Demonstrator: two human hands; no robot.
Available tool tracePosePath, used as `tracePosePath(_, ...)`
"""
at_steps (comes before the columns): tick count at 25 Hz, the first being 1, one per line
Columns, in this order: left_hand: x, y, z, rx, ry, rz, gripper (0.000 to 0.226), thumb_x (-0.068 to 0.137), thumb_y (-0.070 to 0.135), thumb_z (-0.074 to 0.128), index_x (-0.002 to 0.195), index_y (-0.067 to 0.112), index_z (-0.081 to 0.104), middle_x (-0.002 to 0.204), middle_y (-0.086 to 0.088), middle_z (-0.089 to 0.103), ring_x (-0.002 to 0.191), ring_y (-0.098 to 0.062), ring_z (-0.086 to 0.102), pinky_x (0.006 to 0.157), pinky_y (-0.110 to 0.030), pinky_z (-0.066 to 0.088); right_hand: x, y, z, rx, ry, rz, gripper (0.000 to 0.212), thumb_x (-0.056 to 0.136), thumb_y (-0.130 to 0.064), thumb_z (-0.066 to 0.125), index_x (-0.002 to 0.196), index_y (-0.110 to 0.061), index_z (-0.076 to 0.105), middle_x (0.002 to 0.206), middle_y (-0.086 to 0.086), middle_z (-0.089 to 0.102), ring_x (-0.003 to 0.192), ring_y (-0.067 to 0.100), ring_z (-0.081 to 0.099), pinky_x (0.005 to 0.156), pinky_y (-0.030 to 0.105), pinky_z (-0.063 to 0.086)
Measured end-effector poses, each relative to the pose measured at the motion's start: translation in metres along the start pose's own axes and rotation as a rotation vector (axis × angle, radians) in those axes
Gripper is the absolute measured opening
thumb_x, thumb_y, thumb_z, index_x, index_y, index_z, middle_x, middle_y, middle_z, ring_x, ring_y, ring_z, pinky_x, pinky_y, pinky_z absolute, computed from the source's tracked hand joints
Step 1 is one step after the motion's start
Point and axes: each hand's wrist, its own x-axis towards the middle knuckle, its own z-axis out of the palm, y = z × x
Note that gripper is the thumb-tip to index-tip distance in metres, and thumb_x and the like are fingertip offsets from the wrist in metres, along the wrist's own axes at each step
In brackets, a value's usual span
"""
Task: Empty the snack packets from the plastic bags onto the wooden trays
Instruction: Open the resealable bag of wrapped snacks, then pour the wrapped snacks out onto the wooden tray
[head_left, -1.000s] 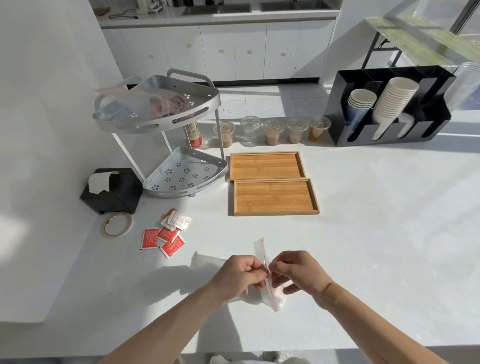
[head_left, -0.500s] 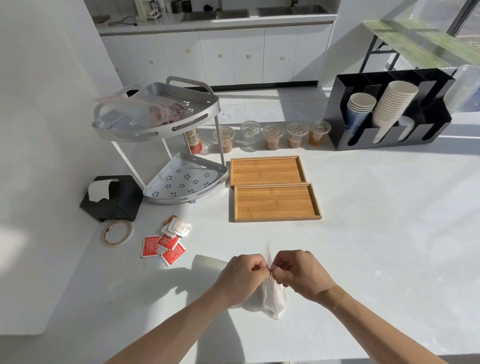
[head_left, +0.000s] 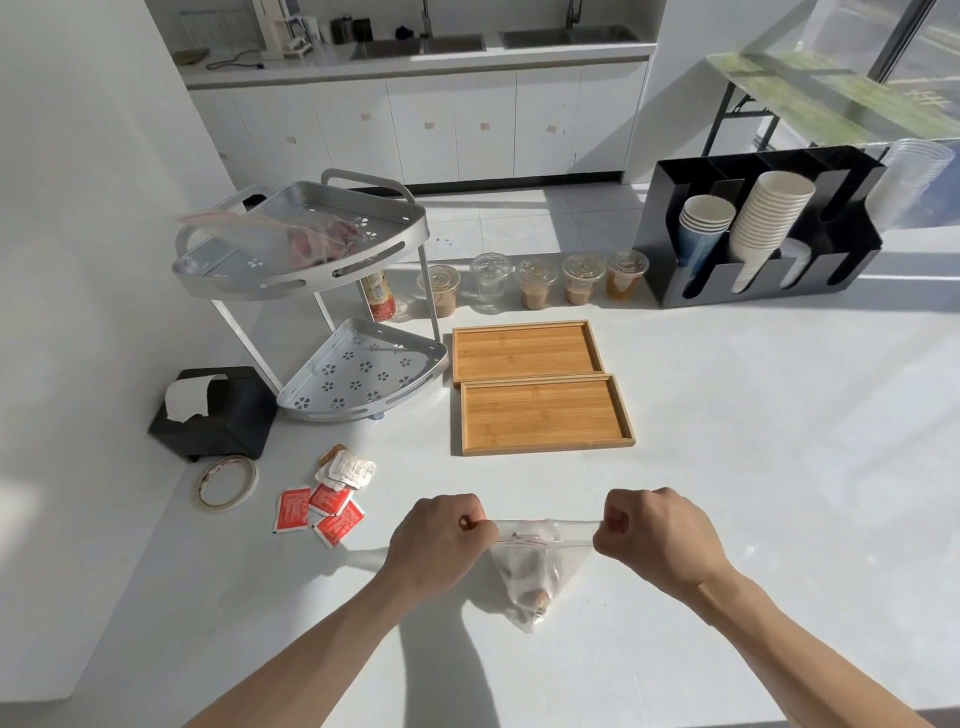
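Near the front edge of the table (head_left: 779, 467), both hands hold one clear zip bag (head_left: 535, 566) just above the surface. Left hand (head_left: 441, 540) is fisted, pinching the left end of the bag mouth; right hand (head_left: 657, 540) is fisted on the right end. Hands are apart, with the mouth stretched taut between them and the red seal line visible just below the top edge. The bag body hangs in a point, with a few brownish snack packets (head_left: 537, 603) bunched at the bottom.

Step in hand, by my read: opening the bag. Cannot tell whether the seal is fully parted.

Two wooden trays (head_left: 545, 410) sit side by side, touching, farther back on the table and slightly left of the bag; both are bare. So nothing has landed where it belongs yet.

Next move likely needs:
- seal open across the full width
- bag carried over the nearer tray, then inverted
- a grip on the bottom corner so the packets drop out instead of wedging in the tip

A second bag (head_left: 306, 239) with reddish contents lies on the top tier of the metal rack (head_left: 410, 228), untouched. Loose red sachets (head_left: 317, 512) and white sachets (head_left: 353, 467) lie on the table left of the hands, off the trays.
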Motion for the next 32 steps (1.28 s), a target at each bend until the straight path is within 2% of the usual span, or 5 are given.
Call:
tracePosePath(5,-0.003,0.012,0.005,-0.051,-0.027,0.007,0.023,0.075,0.032,0.054,0.054,0.023,0.049,0.047,0.014,0.051,0.056,-0.009,0.047,0.055,-0.025,0.037,-0.009,0.001,-0.007,-0.208,-0.02,-0.033,0.012,0.082,-0.035,0.05,0.08,-0.023,0.05,0.079,-0.004,0.066,0.073,0.022,0.063,0.056,0.029,0.04)
tracePosePath(9,-0.011,0.025,0.012,-0.128,-0.093,-0.007,0.023,0.074,0.036,0.051,0.054,0.025,0.048,0.048,0.014,0.051,0.058,-0.012,0.045,0.056,-0.028,0.036,-0.015,-0.023,-0.01,0.161,0.167,0.013,0.024,0.086,-0.043,0.057,0.076,-0.021,0.06,0.072,-0.008,0.067,0.065,0.018,0.063,0.055,0.032,0.048)
tracePosePath(13,-0.019,0.034,0.025,-0.105,-0.102,0.039,0.027,0.077,0.039,0.05,0.065,0.015,0.047,0.054,0.004,0.049,0.061,-0.018,0.042,0.056,-0.031,0.034,0.0,-0.058,-0.002,0.202,-0.075,0.243,0.059,0.09,-0.052,0.042,0.064,-0.006,0.067,0.062,0.005,0.073,0.065,0.028,0.067,0.065,0.037,0.058)
tracePosePath(27,-0.002,-0.078,0.011,-0.264,-0.299,-0.128,0.007,0.087,0.022,0.061,0.092,0.024,0.065,0.084,0.008,0.068,0.084,-0.014,0.063,0.081,-0.029,0.051,-0.003,-0.079,-0.016,0.314,0.058,0.208,0.025,0.086,-0.038,0.061,0.063,-0.028,0.064,0.069,-0.01,0.072,0.064,0.015,0.062,0.052,0.027,0.04)
tracePosePath(32,0.033,-0.069,0.011,-0.327,-0.349,-0.076,0.058,0.079,0.029,0.077,0.13,0.03,0.049,0.115,0.004,0.063,0.104,-0.016,0.063,0.085,-0.025,0.048,0.023,-0.079,-0.06,0.416,0.069,0.107,0.025,0.083,-0.039,0.065,0.064,-0.023,0.07,0.065,-0.011,0.072,0.06,0.01,0.061,0.051,0.025,0.039)
